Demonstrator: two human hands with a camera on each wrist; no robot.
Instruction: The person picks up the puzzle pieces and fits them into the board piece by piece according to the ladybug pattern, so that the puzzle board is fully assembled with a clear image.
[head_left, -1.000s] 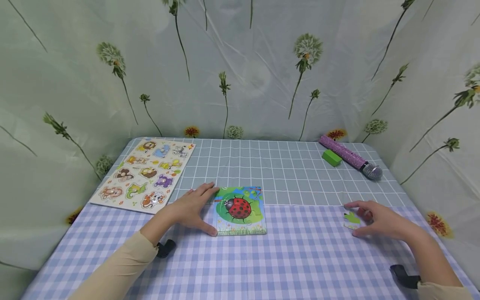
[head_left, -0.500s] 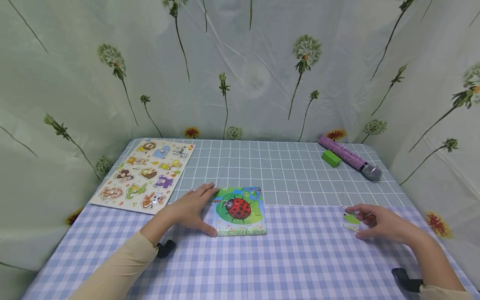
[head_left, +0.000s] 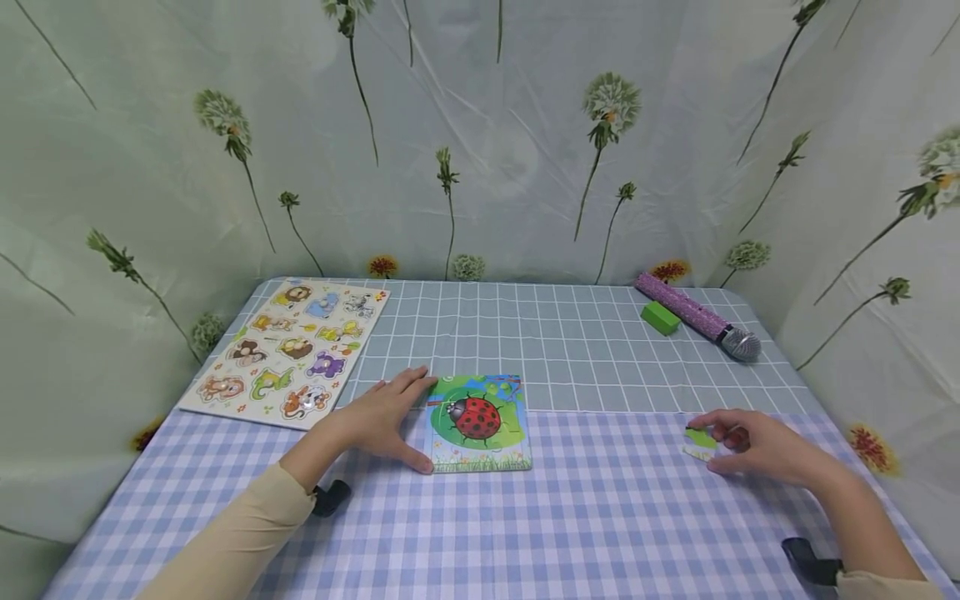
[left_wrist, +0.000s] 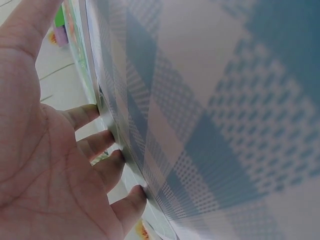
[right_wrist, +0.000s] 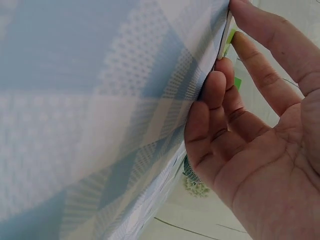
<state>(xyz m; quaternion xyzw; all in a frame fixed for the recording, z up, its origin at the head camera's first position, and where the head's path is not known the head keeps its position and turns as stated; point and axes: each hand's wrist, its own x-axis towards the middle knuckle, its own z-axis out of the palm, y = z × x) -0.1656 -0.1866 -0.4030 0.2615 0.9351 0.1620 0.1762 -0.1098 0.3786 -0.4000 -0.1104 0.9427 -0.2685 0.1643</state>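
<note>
A square ladybug jigsaw puzzle [head_left: 480,446] lies flat on the checked cloth. My left hand [head_left: 385,423] rests along its left side, the thumb by the near corner and the fingers by the far one. In the left wrist view, fingertips [left_wrist: 131,197] of that hand touch the board's edge. Off to the right, my right hand [head_left: 761,446] pinches a small green-and-white puzzle piece [head_left: 701,443] between thumb and index finger, low over the cloth. Its other fingers curl under the palm. Only a thin edge of the piece [right_wrist: 226,37] shows in the right wrist view.
An animal peg puzzle board [head_left: 288,354] lies at the back left. At the back right are a green block [head_left: 661,318] and a glittery purple microphone [head_left: 697,317]. A flowered curtain [head_left: 510,150] stands behind the table and at its sides.
The small piece has turned slightly and shifted a little left, with my right fingers drawn closer about it. My left hand and the ladybug puzzle stay in place.
</note>
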